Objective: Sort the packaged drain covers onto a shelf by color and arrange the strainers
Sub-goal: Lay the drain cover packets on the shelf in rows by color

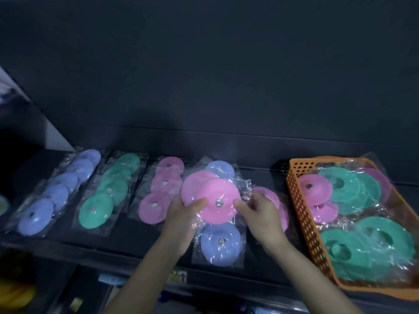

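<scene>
Hands nearest us hold the pink packet (218,201) up over the shelf (127,241). Our left hand (183,214) grips its left side, thumb on the front disc and fingers curled behind. Our right hand (260,214) pinches the crinkled wrap at its right edge.

Just beneath lies a blue packet (221,242), out of line with the sorted rows. To the right stands the orange basket (299,200), holding green and pink packets not yet sorted. On the left, three rows run back towards the dark wall (204,75): the pink row (158,196), the green row (108,191) and the blue row (59,191).

We judge the sorting to be about midway, with this pink one in hand. The next move, we think, calls for carrying it left and laying it on the pink row, overlapped like its neighbours, without dragging the blue packet along.
</scene>
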Demonstrator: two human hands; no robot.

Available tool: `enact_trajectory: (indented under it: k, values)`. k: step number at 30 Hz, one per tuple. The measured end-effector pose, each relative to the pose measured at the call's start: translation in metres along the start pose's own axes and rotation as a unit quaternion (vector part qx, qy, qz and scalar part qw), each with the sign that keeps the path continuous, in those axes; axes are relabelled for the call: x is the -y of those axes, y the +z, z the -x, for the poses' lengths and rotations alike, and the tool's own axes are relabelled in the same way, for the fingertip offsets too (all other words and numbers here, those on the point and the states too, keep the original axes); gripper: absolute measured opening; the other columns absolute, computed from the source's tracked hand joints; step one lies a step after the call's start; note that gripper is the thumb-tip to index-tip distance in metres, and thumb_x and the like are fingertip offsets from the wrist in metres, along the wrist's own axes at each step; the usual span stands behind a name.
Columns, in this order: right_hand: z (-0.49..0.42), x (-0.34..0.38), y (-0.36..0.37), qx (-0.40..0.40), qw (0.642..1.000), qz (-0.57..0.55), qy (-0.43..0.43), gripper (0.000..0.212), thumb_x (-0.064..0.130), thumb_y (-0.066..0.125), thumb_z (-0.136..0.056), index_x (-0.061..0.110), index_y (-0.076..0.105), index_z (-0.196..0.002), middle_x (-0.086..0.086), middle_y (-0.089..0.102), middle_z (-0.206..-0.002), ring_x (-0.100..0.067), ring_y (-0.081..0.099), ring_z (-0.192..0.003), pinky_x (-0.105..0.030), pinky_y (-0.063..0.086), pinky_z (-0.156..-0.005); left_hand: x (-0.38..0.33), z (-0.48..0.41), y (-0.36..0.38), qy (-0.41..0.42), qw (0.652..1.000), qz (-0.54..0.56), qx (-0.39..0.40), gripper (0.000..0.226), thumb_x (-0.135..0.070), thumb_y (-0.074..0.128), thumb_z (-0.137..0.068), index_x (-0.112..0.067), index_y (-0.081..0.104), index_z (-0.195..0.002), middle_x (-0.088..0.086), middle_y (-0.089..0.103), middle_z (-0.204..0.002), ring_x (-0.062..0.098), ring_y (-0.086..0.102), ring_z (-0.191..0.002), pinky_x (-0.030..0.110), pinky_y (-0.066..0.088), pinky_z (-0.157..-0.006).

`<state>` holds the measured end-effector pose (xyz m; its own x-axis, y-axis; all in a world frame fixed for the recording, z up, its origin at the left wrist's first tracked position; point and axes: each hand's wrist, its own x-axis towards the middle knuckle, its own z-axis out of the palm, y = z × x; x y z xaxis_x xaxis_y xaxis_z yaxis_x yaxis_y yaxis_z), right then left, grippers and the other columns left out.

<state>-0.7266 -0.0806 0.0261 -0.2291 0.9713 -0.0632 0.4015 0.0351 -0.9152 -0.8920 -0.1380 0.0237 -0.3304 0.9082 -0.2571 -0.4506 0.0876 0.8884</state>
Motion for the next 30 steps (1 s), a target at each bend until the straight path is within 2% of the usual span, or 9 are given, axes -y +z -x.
enact_trajectory:
  k: [4, 7, 12, 14, 18, 21, 26, 28, 30]
  values:
    - [-0.001, -0.006, 0.008, 0.006, 0.996, -0.084, 0.03, 0.012, 0.011, 0.071, -0.079, 0.011, 0.061, -0.071, 0.002, 0.056, -0.057, -0.014, 0.045, -0.052, -0.029, 0.039, -0.056, -0.006, 0.005, -0.009, 0.002, 0.999, 0.004, 0.031, 0.041, -0.003, 0.068, -0.067, -0.007, 0.063, -0.107, 0.014, 0.071, -0.099, 0.027, 0.068, -0.09, 0.035, 0.057, -0.071]
    - [-0.001, -0.004, 0.015, 0.021, 0.996, -0.087, 0.027, 0.013, 0.006, 0.072, -0.077, 0.01, 0.063, -0.068, 0.003, 0.057, -0.056, -0.013, 0.046, -0.053, -0.03, 0.041, -0.057, -0.011, 0.008, -0.017, 0.003, 1.0, 0.01, 0.025, 0.054, -0.019, 0.085, -0.057, -0.01, 0.064, -0.106, 0.009, 0.073, -0.097, 0.023, 0.069, -0.088, 0.03, 0.057, -0.069]
    - [-0.002, 0.009, 0.036, 0.014, 0.997, -0.068, 0.027, 0.014, 0.006, 0.073, -0.075, 0.012, 0.062, -0.069, 0.003, 0.062, -0.062, -0.012, 0.054, -0.058, -0.033, 0.047, -0.063, -0.019, 0.002, -0.041, 0.003, 0.999, -0.029, 0.016, 0.068, -0.011, 0.078, -0.06, -0.012, 0.056, -0.124, 0.013, 0.068, -0.111, 0.028, 0.065, -0.1, 0.043, 0.053, -0.085]
    - [-0.001, 0.015, 0.044, 0.013, 0.998, -0.057, 0.023, 0.016, 0.009, 0.075, -0.074, 0.017, 0.064, -0.081, 0.005, 0.067, -0.074, -0.01, 0.061, -0.065, -0.033, 0.052, -0.07, -0.027, 0.001, -0.052, -0.009, 0.999, -0.029, 0.021, 0.071, -0.012, 0.078, -0.057, -0.012, 0.055, -0.124, 0.014, 0.067, -0.113, 0.029, 0.064, -0.102, 0.045, 0.052, -0.086]
    - [0.003, 0.03, 0.069, 0.052, 0.992, -0.111, 0.04, 0.046, 0.007, 0.073, -0.078, 0.028, 0.053, -0.114, 0.009, 0.065, -0.099, -0.008, 0.064, -0.079, -0.032, 0.053, -0.082, -0.043, 0.003, -0.079, -0.042, 0.997, -0.056, 0.03, 0.056, -0.004, 0.072, -0.066, -0.012, 0.059, -0.12, 0.014, 0.069, -0.111, 0.032, 0.065, -0.104, 0.051, 0.049, -0.094]
    - [0.006, 0.038, 0.092, 0.072, 0.987, -0.124, 0.066, 0.054, 0.008, 0.071, -0.08, 0.026, 0.048, -0.125, -0.001, 0.065, -0.103, -0.012, 0.063, -0.082, -0.032, 0.054, -0.079, -0.054, 0.005, -0.1, -0.06, 0.994, -0.084, 0.025, 0.038, 0.002, 0.071, -0.076, -0.019, 0.063, -0.107, 0.008, 0.073, -0.102, 0.026, 0.068, -0.098, 0.049, 0.05, -0.092]
    - [0.018, 0.036, 0.129, 0.072, 0.991, -0.078, 0.083, 0.018, 0.019, 0.072, -0.073, 0.01, 0.06, -0.081, -0.014, 0.064, -0.071, -0.022, 0.056, -0.061, -0.045, 0.05, -0.061, -0.063, 0.001, -0.139, -0.116, 0.988, -0.101, 0.021, 0.046, 0.001, 0.069, -0.076, -0.029, 0.049, -0.105, 0.01, 0.067, -0.11, 0.027, 0.064, -0.103, 0.05, 0.049, -0.094]
    - [0.021, 0.035, 0.14, 0.053, 0.995, -0.01, 0.081, 0.018, 0.016, 0.071, -0.074, 0.009, 0.055, -0.07, -0.008, 0.06, -0.06, -0.022, 0.053, -0.056, -0.038, 0.047, -0.06, -0.06, -0.001, -0.15, -0.135, 0.985, -0.105, 0.026, 0.046, 0.003, 0.066, -0.08, -0.032, 0.045, -0.101, 0.013, 0.064, -0.112, 0.028, 0.064, -0.1, 0.048, 0.054, -0.082]
    - [0.023, 0.034, 0.148, 0.045, 0.994, 0.062, 0.078, 0.02, 0.009, 0.068, -0.075, 0.015, 0.053, -0.062, 0.001, 0.059, -0.053, -0.016, 0.052, -0.051, -0.031, 0.046, -0.059, -0.056, -0.005, -0.158, -0.105, 0.975, -0.193, 0.016, 0.041, 0.001, 0.065, -0.082, -0.027, 0.045, -0.105, 0.013, 0.061, -0.114, 0.023, 0.064, -0.094, 0.038, 0.056, -0.068]
